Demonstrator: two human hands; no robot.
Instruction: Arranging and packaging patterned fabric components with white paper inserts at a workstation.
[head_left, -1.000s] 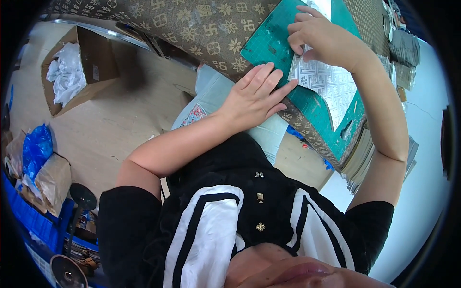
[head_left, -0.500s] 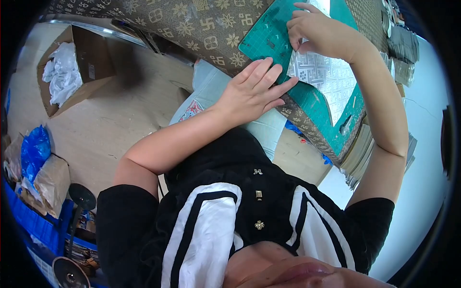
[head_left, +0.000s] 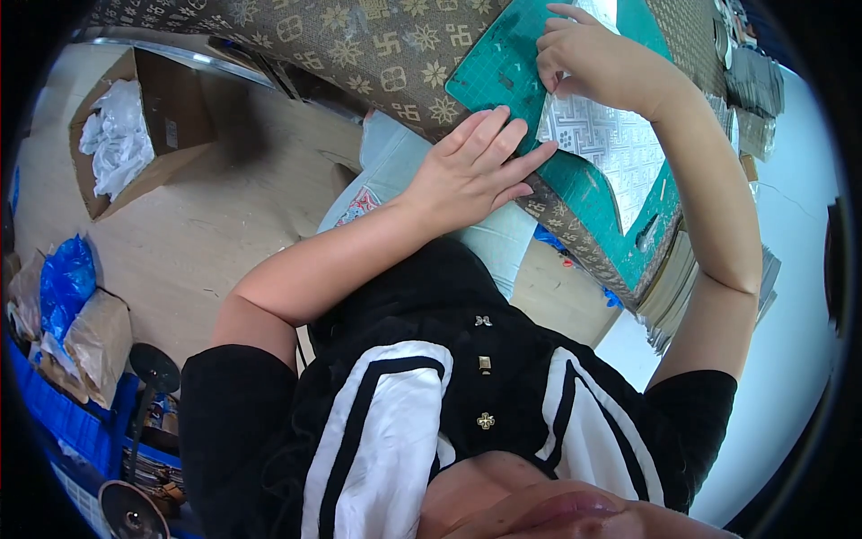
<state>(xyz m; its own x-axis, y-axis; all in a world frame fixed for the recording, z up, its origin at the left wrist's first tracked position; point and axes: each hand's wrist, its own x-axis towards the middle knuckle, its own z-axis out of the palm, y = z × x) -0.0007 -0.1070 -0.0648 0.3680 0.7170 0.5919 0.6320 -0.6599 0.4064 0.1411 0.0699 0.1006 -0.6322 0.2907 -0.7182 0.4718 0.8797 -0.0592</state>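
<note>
A green cutting mat [head_left: 498, 76] lies on the patterned tablecloth at the table's near right corner. On the mat rests a silvery-white sheet [head_left: 620, 148] printed with grey geometric patterns, its near edge cut at a slant. My right hand [head_left: 597, 63] reaches over the sheet from the right. Its thumb and forefinger are pinched at the sheet's left edge, while another finger sticks out. My left hand [head_left: 476, 171] lies at the near edge of the mat, palm down with fingers stretched out, holding nothing. Its fingertips come close to the sheet's left corner.
Brown tablecloth [head_left: 368, 49] with gold motifs covers the table. A cardboard box [head_left: 184, 117] with white plastic stands on the floor at left. Blue crates [head_left: 76, 427] and bags sit lower left. Stacked sheets [head_left: 673, 287] stand beside the table, and a small dark tool [head_left: 646, 235] lies on the mat.
</note>
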